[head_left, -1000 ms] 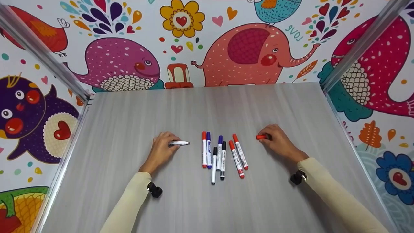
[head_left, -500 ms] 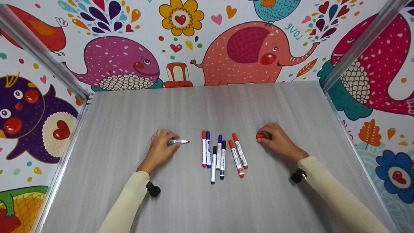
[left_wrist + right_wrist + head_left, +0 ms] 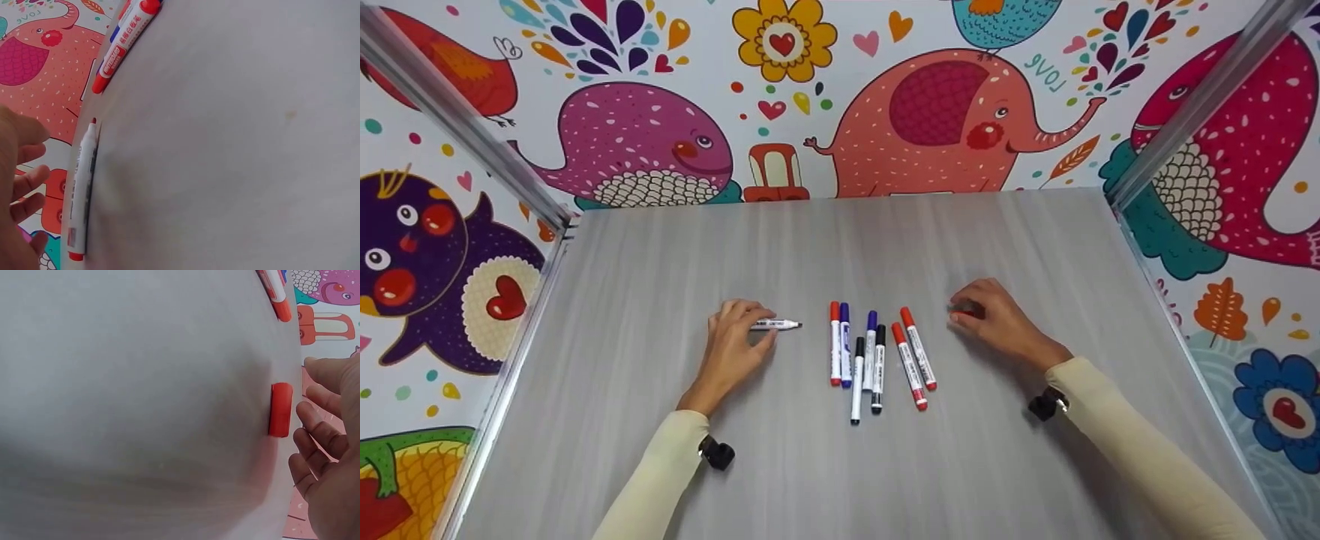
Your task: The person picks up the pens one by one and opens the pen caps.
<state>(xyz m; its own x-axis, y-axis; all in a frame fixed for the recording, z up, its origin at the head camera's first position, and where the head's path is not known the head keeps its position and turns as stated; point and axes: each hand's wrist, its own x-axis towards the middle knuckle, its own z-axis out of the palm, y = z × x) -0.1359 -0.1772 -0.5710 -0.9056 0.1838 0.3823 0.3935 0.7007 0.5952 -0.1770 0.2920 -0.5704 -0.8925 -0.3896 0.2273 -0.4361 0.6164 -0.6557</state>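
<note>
An uncapped whiteboard marker (image 3: 776, 325) with a white barrel lies on the table beside my left hand (image 3: 730, 341). The left wrist view shows its red end and reddish tip, with my loosely spread fingers (image 3: 31, 181) apart from it. On the other side, my right hand (image 3: 999, 324) rests low over the table with relaxed fingers. A red marker cap (image 3: 280, 409) lies on its side just off those fingertips in the right wrist view; in the head view the hand mostly hides it.
Between the hands lie several capped markers: a red one (image 3: 835, 345) and a blue one (image 3: 846, 346) side by side, black ones (image 3: 858, 382) in the middle, and two red ones (image 3: 910, 367) slanting at right. Printed wall panels (image 3: 795, 165) border the grey table (image 3: 840, 247).
My left fingers have loosened from the uncapped marker, which now lies on the table. My right hand has let go of the red cap and shifted slightly left and away from me.
</note>
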